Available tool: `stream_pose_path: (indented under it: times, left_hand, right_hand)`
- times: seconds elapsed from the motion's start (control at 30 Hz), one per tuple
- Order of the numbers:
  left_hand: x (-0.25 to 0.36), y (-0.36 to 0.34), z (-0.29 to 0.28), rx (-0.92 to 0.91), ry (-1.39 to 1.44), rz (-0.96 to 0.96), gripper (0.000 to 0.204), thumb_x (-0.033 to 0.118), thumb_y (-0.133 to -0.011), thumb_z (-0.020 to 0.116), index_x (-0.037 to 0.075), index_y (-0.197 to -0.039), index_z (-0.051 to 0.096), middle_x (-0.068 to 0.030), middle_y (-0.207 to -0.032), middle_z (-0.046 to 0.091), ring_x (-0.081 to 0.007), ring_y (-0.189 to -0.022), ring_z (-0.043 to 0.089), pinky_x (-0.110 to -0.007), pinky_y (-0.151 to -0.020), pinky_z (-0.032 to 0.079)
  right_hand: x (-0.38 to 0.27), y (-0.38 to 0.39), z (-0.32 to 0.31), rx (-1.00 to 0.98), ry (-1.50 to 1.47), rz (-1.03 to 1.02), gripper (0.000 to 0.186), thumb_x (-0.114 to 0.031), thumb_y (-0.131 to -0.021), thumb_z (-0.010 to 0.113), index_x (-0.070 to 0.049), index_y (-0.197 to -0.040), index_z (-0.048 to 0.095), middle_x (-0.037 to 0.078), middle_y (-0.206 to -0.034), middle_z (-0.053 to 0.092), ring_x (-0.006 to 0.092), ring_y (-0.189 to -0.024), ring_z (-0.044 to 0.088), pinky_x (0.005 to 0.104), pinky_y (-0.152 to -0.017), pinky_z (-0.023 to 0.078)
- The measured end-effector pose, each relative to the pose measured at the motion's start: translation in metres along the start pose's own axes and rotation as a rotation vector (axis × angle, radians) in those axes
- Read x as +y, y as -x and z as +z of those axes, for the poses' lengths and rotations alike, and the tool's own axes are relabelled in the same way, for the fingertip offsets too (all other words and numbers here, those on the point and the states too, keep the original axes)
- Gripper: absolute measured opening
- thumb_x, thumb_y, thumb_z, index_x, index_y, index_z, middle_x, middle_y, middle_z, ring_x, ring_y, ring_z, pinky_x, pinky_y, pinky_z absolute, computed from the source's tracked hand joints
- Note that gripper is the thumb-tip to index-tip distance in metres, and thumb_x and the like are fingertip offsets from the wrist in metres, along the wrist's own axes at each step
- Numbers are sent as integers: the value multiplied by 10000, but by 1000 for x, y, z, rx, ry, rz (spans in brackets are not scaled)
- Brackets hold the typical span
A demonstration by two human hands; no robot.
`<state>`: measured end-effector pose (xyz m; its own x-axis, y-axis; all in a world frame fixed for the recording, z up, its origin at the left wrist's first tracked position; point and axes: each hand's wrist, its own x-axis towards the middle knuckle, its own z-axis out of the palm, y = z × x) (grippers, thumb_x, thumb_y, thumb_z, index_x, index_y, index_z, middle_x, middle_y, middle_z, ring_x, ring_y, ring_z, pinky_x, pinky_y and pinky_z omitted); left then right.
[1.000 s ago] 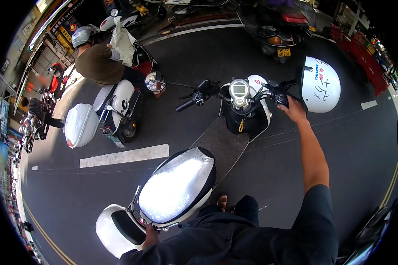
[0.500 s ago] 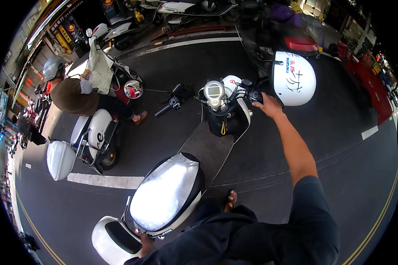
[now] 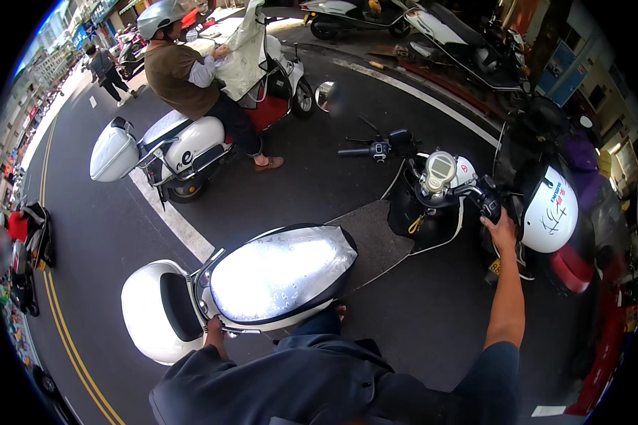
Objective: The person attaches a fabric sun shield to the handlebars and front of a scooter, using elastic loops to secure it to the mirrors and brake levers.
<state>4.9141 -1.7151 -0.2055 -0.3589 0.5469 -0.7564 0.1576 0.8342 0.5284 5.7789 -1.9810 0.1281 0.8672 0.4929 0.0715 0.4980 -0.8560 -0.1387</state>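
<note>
A white scooter with a silver-covered seat (image 3: 280,273) stands in front of me. My right hand (image 3: 502,230) is wrapped round its right handlebar grip (image 3: 488,202). Low on the left, my left hand (image 3: 215,329) closes on the grab rail (image 3: 242,331) behind the seat; its fingers are partly hidden. A white rear box (image 3: 145,312) with a black pad sits beside that hand. Between the handlebars is a round gauge (image 3: 440,172). To the right of my right hand there is a white helmet (image 3: 550,212) with handwritten marks; what supports it is hidden.
Across from me, a person in a brown vest (image 3: 181,81) sits on another white scooter (image 3: 198,145). Parked scooters (image 3: 461,49) line the far kerb. A dark scooter with a red tail light (image 3: 573,268) stands close on the right. A pedestrian (image 3: 106,73) is farther up the street.
The view has turned left, showing more street and a pedestrian. The handlebars and helmet now appear farther right and lower. Both hands keep their holds on the scooter.
</note>
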Motion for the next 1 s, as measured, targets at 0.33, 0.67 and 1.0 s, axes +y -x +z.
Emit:
stream_pose_path:
  times: [0.33,0.67,1.0]
  left_hand:
    - [-90,71,172,-22,53,41,272,303,-954,461,62,-950,588,-103,-770,530,-257,-750,537,-516,-627,420]
    - [-77,200,276,-48,23,1,284,374,-978,469,105,-1020,549,-71,-841,521,-233,-795,510,-510,-667,421]
    - [-74,299,455,183,-347,119,505,340,-1008,338,-47,-1145,632,-244,-1151,659,-399,-1052,636,-488,-842,492]
  right_hand:
    - [202,-135,60,58,38,-46,710,-203,-716,830,-60,-1335,512,214,-1279,590,409,-1171,563,485,-968,457]
    - [302,-272,33,134,92,-59,550,-120,-728,787,-41,-1227,570,246,-1208,611,436,-1160,553,466,-985,461]
    - [353,-443,-17,199,392,-83,618,-253,-716,800,-29,-1246,575,241,-1296,556,432,-1192,537,486,-1006,442]
